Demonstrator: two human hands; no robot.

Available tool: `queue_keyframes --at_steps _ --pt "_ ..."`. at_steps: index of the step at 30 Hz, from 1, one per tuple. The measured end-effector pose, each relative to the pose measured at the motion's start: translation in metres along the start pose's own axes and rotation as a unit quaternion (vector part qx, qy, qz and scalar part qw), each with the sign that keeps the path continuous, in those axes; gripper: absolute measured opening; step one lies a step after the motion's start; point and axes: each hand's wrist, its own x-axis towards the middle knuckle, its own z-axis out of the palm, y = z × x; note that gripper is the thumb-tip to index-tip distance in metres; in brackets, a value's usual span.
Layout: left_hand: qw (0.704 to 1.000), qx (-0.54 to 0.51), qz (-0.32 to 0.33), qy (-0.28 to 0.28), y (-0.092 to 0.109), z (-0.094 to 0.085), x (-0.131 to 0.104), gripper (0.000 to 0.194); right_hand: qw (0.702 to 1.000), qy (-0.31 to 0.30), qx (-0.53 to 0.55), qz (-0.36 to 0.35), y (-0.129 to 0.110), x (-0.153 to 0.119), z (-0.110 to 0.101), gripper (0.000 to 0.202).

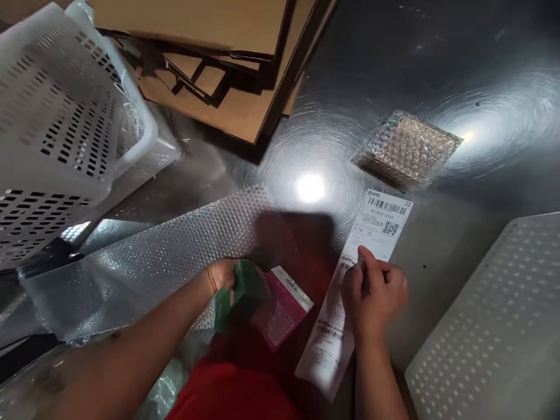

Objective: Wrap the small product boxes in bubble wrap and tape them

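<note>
My left hand (224,274) is wrapped around a green box-shaped item (245,294) with a small orange mark, near the front of the metal table. Right beside it lies a pink packet (283,312) with a white barcode strip. A long strip of printed shipping labels (380,219) with barcodes and a QR code runs along the table. Over its middle, my right hand (378,289) is closed, thumb and fingers pinched at the paper. Under and left of my left hand stretches a sheet of bubble wrap (175,251).
A bubble-wrapped packet (409,149) rests on the metal table (324,134). Flat cardboard boxes (210,29) are stacked at the back. White perforated baskets (65,111) stand at the left, and a white perforated panel (494,326) at the right.
</note>
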Motion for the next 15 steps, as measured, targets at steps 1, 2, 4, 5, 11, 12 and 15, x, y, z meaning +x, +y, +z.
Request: queue_keyframes --at_steps 1,2,4,5,11,12,15 --pt "1.000 -0.001 -0.001 -0.005 -0.0004 -0.0011 -0.0003 0.051 1.000 -0.003 0.001 0.005 -0.0005 0.0003 -0.0001 0.027" --pt "1.000 -0.001 -0.002 -0.011 -0.0007 -0.0024 -0.0005 0.050 1.000 -0.006 0.000 0.010 -0.0009 0.0006 -0.0002 0.027" --pt "1.000 0.000 0.004 -0.020 -0.0012 -0.0052 -0.0008 0.047 1.000 -0.008 0.001 0.013 -0.0012 0.0009 -0.0003 0.028" --pt "1.000 0.002 0.004 -0.027 -0.0013 -0.0066 -0.0009 0.047 1.000 -0.008 0.003 0.010 -0.0012 0.0010 -0.0003 0.028" --pt "1.000 0.011 0.007 -0.016 -0.0019 -0.0105 -0.0011 0.039 1.000 -0.005 0.006 0.027 -0.0010 0.0012 0.0004 0.026" --pt "1.000 0.013 0.006 -0.010 -0.0021 -0.0102 -0.0012 0.039 0.999 -0.008 0.007 0.032 -0.0009 0.0011 0.0005 0.026" --pt "1.000 0.018 0.008 -0.007 -0.0027 -0.0083 -0.0010 0.041 0.999 -0.017 0.010 0.038 -0.0005 0.0008 0.0008 0.026"
